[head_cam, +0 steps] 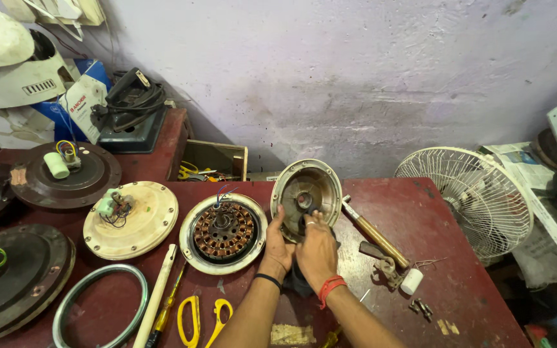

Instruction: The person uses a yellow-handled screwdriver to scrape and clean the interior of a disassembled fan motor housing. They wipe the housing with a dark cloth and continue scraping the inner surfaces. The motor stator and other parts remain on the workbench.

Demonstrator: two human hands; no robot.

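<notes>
Head view, looking down at the red bench (420,219). I log the cover (307,191) first: a round, dished metal motor cover, tilted up on its edge near the bench middle, hollow side toward me, so the bearing seat at its centre is open to reach.

Left hand (278,248) is cupped under the cover's lower left rim, thumb up along the edge; it grips the rim and seems to be what props the cover at that tilt. Black band on that wrist.

Right hand (316,248) is closed loosely at the lower centre of the cover, fingertips pinched toward the hub. It appears to press a dark cloth (299,283) there, though I cannot tell how much of the cloth is actually in the grasp. Orange band on that wrist.

Just left of the cover lies the stator (224,232), flat, copper windings up, wires standing at its centre; it touches or nearly touches the left hand.

Right of the cover a hammer (374,233) lies diagonally, handle toward the bench edge, within easy reach of the right hand. Beyond it: a white cylinder (412,281) and a few small screws (420,308).

Near edge: yellow scissors (204,321), a screwdriver (166,309), a white rod (156,298), a metal ring (98,308).

Further left: a cream motor (131,219) and dark motors (66,173). Far right: a white fan guard (469,200), leaning.
</notes>
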